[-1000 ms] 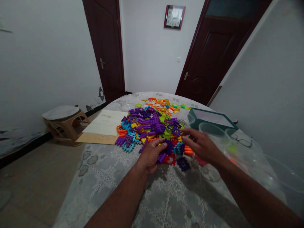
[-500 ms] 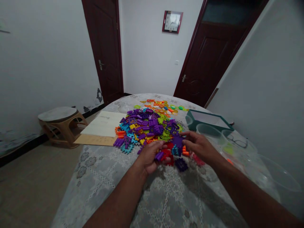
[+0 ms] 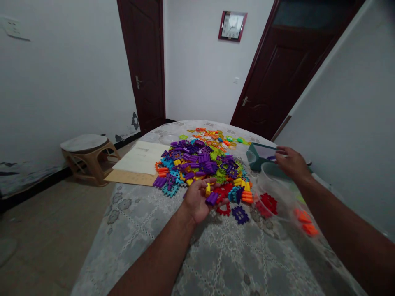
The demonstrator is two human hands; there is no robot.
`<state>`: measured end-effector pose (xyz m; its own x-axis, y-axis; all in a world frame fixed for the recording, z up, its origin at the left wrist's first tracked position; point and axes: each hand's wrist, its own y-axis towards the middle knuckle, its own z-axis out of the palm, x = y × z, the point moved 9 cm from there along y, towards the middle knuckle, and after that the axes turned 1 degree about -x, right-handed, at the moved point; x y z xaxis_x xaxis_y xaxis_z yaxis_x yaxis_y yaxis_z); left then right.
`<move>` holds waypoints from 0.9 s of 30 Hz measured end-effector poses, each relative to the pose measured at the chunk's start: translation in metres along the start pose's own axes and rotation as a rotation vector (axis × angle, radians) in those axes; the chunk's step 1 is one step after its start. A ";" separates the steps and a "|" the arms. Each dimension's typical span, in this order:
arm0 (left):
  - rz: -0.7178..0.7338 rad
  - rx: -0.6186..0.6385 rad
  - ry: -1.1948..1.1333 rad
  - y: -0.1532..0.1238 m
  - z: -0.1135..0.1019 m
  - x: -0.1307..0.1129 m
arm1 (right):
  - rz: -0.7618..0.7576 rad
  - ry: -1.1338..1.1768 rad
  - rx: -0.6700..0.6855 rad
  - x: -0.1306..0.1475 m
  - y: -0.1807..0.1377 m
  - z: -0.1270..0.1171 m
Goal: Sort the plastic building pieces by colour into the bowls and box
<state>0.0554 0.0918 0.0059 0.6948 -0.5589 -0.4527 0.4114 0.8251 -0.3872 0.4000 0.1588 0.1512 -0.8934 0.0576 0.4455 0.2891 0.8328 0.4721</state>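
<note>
Supported a purple ridged plastic block (image 3: pixel 212 199) and yellow plastic piece (image 3: pixel 208 189) on the left hand (image 3: pixel 199 201), with grip loosely spread; held the right hand (image 3: pixel 293 165) at the green rectangular box (image 3: pixel 262 165) by the cloth-covered counter's (image 3: pixel 222 255) right edge, with grip indiscernible.

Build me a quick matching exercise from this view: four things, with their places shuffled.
Things:
1. Purple plastic connector
2. Square red-framed clock
3. Beige stool with round white top
4. Right hand

Places:
A. On the floor, left of the cloth-covered table
B. At the green rectangular box
C. In the open left hand
D. On the wall between two dark red panelled doors

Pairs: 1-C, 2-D, 3-A, 4-B
</note>
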 end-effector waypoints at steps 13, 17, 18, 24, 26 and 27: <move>0.055 0.070 -0.015 0.003 0.005 0.001 | -0.608 0.296 0.391 0.188 -0.222 0.065; 0.057 0.065 0.014 0.003 0.005 0.002 | -0.545 0.364 0.369 0.185 -0.219 0.074; 0.055 0.069 0.024 0.004 0.005 0.002 | -0.529 0.393 0.371 0.184 -0.218 0.074; 0.064 0.086 0.050 0.009 0.001 0.006 | -0.279 0.467 0.437 0.147 -0.190 0.060; 0.074 0.086 0.086 0.011 0.000 0.006 | -0.209 0.440 0.485 0.125 -0.165 0.055; 0.079 0.084 0.108 0.011 0.000 0.006 | -0.188 0.411 0.517 0.113 -0.150 0.055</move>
<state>0.0640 0.0972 -0.0010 0.6612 -0.4935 -0.5651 0.4089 0.8685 -0.2801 0.2367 0.0702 0.0891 -0.6801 -0.2422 0.6919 -0.1504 0.9699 0.1917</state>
